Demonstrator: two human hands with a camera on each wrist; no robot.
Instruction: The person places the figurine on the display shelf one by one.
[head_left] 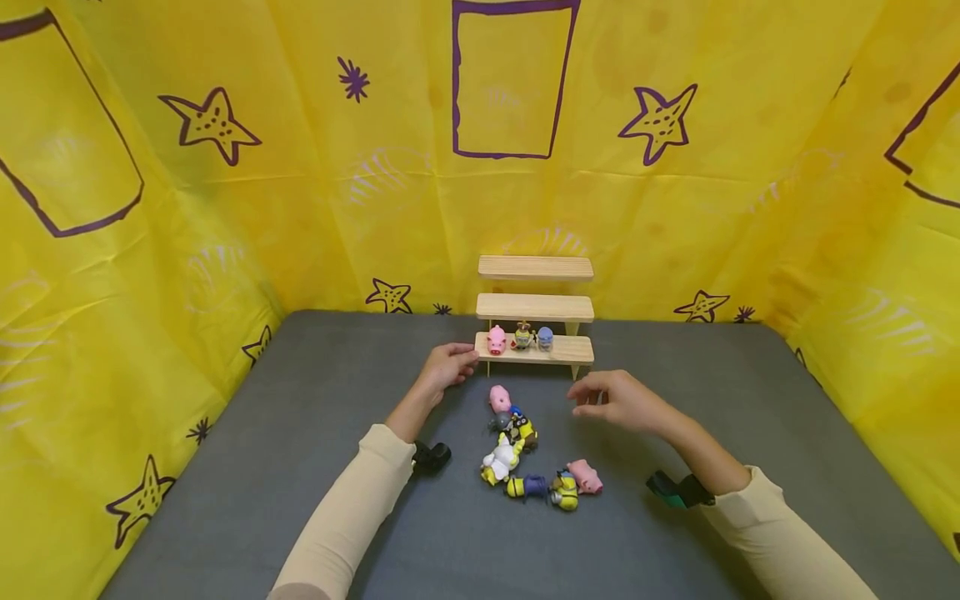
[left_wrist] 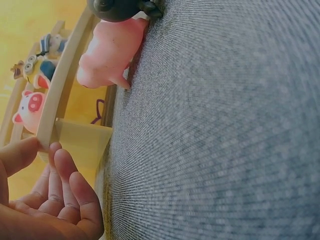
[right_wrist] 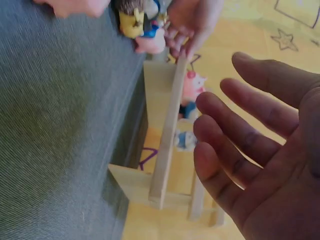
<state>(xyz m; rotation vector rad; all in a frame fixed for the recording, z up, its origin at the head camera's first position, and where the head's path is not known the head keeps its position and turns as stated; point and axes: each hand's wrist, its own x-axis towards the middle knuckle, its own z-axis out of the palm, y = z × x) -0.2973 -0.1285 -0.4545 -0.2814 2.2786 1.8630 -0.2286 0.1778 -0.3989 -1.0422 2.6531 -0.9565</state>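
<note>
While the left hand pinches the left end of the lowest step of a three-tier wooden stand, the right hand is just hanging in the air near the stand's front right corner, holding nothing. Left thumb and fingertips are clamped on the end of that board, other fingers loosely bent beside it. Right fingers are relaxed, slightly curved and a bit apart, with the thumb well clear of them.

The stand is upright towards the back of the dark grey table, right in front of a yellow cloth with purple starfish drawn on it. Three little guys are lined up on the lowest step: a pink pig at the left, pretty close to the pinching hand, then a crowned yellow figure, then a blue figure.

The rest are in a loose curve on the table in front: a lying pig nearest the stand, a grey figure and a yellow-and-brown figure bunched up beside it, a white-and-yellow figure, a yellow-and-purple one on its side, a goggled yellow one, and another pig right by that one.
</note>
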